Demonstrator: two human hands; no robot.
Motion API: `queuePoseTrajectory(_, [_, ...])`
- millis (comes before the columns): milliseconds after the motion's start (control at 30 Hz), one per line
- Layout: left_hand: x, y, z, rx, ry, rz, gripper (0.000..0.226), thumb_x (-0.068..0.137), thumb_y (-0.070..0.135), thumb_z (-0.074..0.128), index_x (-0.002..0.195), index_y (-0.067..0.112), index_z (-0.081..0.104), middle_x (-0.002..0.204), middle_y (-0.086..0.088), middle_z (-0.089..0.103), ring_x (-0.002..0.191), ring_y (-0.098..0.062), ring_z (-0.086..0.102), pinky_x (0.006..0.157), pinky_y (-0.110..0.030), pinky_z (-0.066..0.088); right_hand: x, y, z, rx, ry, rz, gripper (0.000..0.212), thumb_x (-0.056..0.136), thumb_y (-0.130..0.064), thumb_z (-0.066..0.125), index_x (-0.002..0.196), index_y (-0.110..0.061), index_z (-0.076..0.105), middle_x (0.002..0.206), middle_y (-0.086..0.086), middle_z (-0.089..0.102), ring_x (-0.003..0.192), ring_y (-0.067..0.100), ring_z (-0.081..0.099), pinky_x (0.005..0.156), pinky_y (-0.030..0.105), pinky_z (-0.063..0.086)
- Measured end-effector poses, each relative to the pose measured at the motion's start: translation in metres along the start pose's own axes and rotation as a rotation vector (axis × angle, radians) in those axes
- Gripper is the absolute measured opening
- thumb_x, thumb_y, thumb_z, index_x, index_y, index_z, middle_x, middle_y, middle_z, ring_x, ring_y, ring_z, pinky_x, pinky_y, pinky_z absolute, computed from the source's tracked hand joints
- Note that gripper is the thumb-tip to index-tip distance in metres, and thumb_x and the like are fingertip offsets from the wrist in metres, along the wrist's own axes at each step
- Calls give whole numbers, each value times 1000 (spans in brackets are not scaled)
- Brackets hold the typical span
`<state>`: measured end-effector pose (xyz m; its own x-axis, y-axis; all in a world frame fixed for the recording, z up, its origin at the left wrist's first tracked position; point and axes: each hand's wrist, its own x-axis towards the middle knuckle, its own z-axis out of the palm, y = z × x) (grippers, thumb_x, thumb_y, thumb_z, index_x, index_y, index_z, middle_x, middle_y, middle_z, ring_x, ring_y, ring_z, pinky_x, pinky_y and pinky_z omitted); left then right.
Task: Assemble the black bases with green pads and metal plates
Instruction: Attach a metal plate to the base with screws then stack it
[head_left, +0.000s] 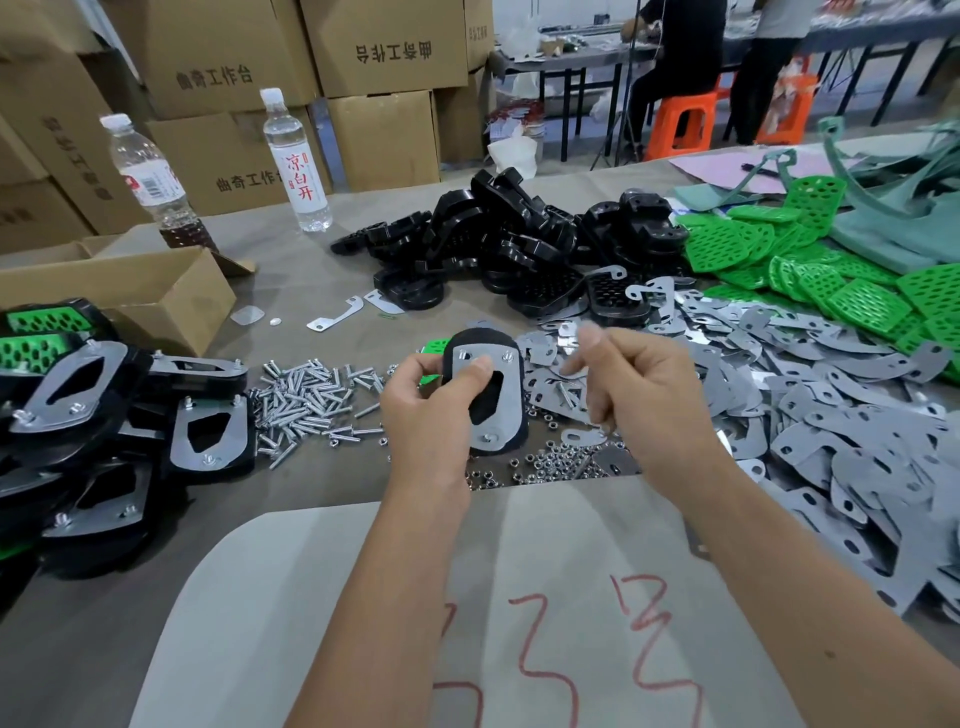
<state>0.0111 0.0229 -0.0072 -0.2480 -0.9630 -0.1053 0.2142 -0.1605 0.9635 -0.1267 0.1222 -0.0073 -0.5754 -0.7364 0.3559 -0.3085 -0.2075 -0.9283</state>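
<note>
— Several finished pieces (119, 415) lie already at the left edge of the frame, each a black base with a metal plate screwed on top, and green is showing under some of them. So a part of the work is done.

— And the one in work now?

— The left hand (426, 400) holds it up at the middle of the frame: a black base (485, 395) with its metal plate (511, 400) on it. The thumb presses on the plate and the fingers are curled behind. I see screw heads at the corners of the plate, so I judge this piece is nearly complete.

— What is left, then?

— Much. A heap of bare black bases (519, 244) at upper centre, green pads (831, 280) at upper right, loose plates (779, 415) over the right side, screws (306, 400) and nuts (524, 467) near the hands.

— And the right hand?

— The right hand (639, 389) is just beside the piece, fingers curled, thumb and forefinger brought together. It is blurred; I cannot tell if it pinches a nut or nothing.

— Is the green pad in this piece?

— Only a bit of green shows behind the left fingers. Whether it belongs to the piece, I cannot say. The underside is hidden too.
</note>
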Motion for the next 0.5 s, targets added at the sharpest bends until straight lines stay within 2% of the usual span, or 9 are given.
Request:
queuePoseTrajectory(67, [-2,2,1,59,-33,47,18,84,6,80,80,15,64,80,-9,73,71,-27,68,71,-47,60,0,1,2,-207,-46,-124,22,101,-36,64,86,-20,63,60,6,56,51,15,49,50,33,41])
queuePoseTrajectory(133, [-6,2,2,127,-69,101,18,82,8,80,86,8,62,78,-13,72,70,-27,66,73,-51,59,0,2,7,-392,-129,-199,13,101,-32,64,94,-26,54,65,-5,58,55,13,52,54,33,42])
queuePoseTrajectory(267, [-13,4,5,235,-109,151,31,68,23,76,86,6,58,76,-22,68,62,-25,57,69,-56,57,0,5,12,-641,-230,-238,12,105,-35,49,97,-28,42,72,-11,60,66,12,55,62,42,47])
queuePoseTrajectory(367, [-14,7,4,258,-131,150,32,67,27,74,85,6,57,71,-13,64,62,-23,55,67,-46,51,-2,3,14,-717,-245,-275,15,106,-32,42,93,-27,38,72,-12,54,67,12,48,59,41,40])
queuePoseTrajectory(500, [-15,9,3,292,-159,102,38,65,33,70,88,5,58,78,-13,67,71,-21,59,73,-41,49,-3,2,14,-791,-256,-232,20,107,-35,35,92,-23,40,76,-8,50,71,21,47,62,44,43])
